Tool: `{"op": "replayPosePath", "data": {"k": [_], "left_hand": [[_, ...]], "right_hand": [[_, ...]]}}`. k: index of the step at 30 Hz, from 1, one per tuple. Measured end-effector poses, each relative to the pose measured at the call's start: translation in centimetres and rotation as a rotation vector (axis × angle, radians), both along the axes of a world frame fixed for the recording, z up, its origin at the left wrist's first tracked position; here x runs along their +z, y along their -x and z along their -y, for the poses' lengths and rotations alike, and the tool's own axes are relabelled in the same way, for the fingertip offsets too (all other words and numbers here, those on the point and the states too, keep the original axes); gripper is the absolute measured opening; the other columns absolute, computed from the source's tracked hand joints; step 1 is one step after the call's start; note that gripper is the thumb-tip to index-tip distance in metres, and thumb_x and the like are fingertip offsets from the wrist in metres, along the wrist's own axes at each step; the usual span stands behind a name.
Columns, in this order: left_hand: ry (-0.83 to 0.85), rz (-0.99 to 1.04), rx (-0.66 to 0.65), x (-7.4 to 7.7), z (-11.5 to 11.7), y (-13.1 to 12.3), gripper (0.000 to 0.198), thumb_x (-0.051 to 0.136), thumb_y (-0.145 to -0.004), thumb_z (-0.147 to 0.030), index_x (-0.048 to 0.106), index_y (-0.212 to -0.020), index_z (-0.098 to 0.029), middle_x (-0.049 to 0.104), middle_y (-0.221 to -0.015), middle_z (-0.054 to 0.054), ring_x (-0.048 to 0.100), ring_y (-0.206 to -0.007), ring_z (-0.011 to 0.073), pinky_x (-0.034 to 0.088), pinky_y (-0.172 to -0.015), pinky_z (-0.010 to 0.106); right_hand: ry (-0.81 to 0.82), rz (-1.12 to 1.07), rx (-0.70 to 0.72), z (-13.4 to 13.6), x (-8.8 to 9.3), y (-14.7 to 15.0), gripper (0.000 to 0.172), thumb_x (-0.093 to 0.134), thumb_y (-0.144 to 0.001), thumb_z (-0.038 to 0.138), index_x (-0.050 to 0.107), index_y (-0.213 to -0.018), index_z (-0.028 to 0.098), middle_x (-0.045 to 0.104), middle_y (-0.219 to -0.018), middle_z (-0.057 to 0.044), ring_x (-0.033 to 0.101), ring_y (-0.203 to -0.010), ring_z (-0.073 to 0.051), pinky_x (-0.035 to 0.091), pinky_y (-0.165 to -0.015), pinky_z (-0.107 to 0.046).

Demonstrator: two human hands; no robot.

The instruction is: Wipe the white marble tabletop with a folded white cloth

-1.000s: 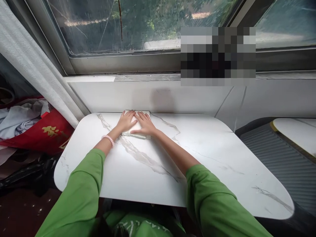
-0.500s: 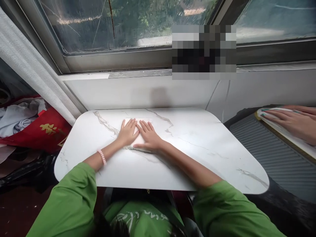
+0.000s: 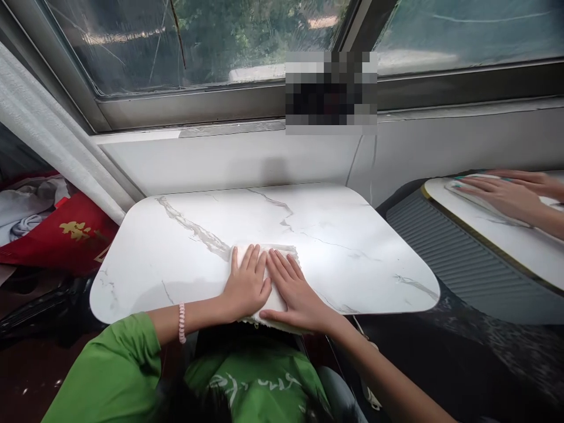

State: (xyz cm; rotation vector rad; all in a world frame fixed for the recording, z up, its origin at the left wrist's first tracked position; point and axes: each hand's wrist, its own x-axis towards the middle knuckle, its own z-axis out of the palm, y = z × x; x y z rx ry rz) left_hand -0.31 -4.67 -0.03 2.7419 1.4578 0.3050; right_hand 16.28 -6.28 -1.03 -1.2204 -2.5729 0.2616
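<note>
A folded white cloth point(image 3: 267, 254) lies at the near edge of a white marble-patterned table point(image 3: 352, 247). My left hand point(image 3: 247, 285) presses flat on the cloth's left part, fingers stretched out and together. My right hand point(image 3: 293, 291) lies flat beside it on the cloth's right part, fingers extended. The two hands touch side by side and cover most of the cloth, whose near edge hangs slightly over the table's rim. I wear green sleeves and a pink bead bracelet point(image 3: 181, 323) on the left wrist.
A white wall and window sill point(image 3: 229, 132) stand behind the table. A white curtain point(image 3: 53, 141) hangs at left above a red bag point(image 3: 66, 235) and clothes. At right, another person's hands point(image 3: 506, 191) press a cloth on a second table point(image 3: 520, 241).
Both hands have drawn the cloth from the table's far edge back across to the near edge. Another person's hands came into view at right.
</note>
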Motion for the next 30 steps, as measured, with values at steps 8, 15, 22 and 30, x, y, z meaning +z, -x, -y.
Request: {"op": "replayPosePath", "data": {"k": [8, 15, 22, 30], "left_hand": [[0.026, 0.023, -0.003, -0.4, -2.7, -0.8, 0.055, 0.031, -0.094, -0.035, 0.029, -0.143, -0.009, 0.029, -0.149, 0.014, 0.017, -0.14, 0.025, 0.009, -0.114, 0.051], [0.04, 0.086, 0.057, -0.8, -9.8, -2.9, 0.052, 0.03, -0.094, -0.032, 0.034, -0.14, -0.009, 0.033, -0.148, 0.012, 0.023, -0.139, 0.022, 0.009, -0.116, 0.046], [-0.042, 0.147, 0.15, -1.6, -16.1, -4.8, 0.048, 0.031, -0.092, -0.028, 0.04, -0.137, -0.013, 0.038, -0.145, 0.01, 0.026, -0.137, 0.0227, 0.012, -0.115, 0.046], [-0.051, 0.159, 0.153, -1.5, -22.7, -7.1, 0.046, 0.032, -0.092, -0.026, 0.046, -0.133, -0.013, 0.044, -0.141, 0.01, 0.032, -0.134, 0.0231, 0.014, -0.115, 0.046]], "right_hand": [[0.1, -0.02, 0.009, -4.2, -1.8, -2.0, 0.104, 0.047, -0.082, 0.064, -0.019, -0.146, 0.017, -0.006, -0.154, -0.01, -0.001, -0.141, -0.03, 0.01, -0.115, -0.051], [0.137, -0.127, -0.238, -12.3, -2.8, -2.5, 0.059, 0.021, -0.092, 0.025, 0.013, -0.15, 0.018, 0.017, -0.154, -0.004, 0.012, -0.141, -0.019, 0.013, -0.116, -0.048], [0.011, -0.057, -0.335, -18.4, -2.5, -2.6, 0.057, 0.02, -0.093, 0.033, 0.029, -0.145, 0.011, 0.024, -0.152, -0.007, 0.017, -0.141, -0.021, 0.017, -0.115, -0.045], [-0.062, -0.04, -0.377, -25.1, -2.4, -4.3, 0.057, 0.021, -0.091, 0.028, 0.037, -0.14, 0.006, 0.035, -0.147, -0.011, 0.027, -0.137, -0.023, 0.022, -0.113, -0.045]]}}
